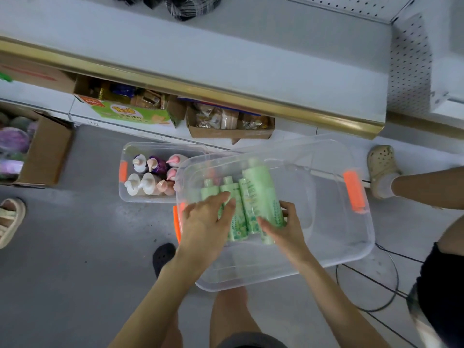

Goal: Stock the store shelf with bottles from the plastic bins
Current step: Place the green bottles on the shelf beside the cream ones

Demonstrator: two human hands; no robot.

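Grey floor [75, 247], two bins [351, 249], four green bottles [258, 187], left hand [203, 222], right hand [288, 229]

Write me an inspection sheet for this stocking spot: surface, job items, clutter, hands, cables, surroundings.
Surface: grey floor; white shelf with a gold edge above it.
Job's things: near clear bin holds green bottles lying flat; second clear bin behind it holds white, pink and purple bottles upright.
Clutter: snack boxes under the shelf; open carton at left; checked cloth on the shelf.
Hands: left hand lies with straight fingers on the green bottles; right hand grips the largest green bottle near its base.
Cables: black cable loops on the floor at right.
Surroundings: other people's beige clog and sandal; perforated panel.
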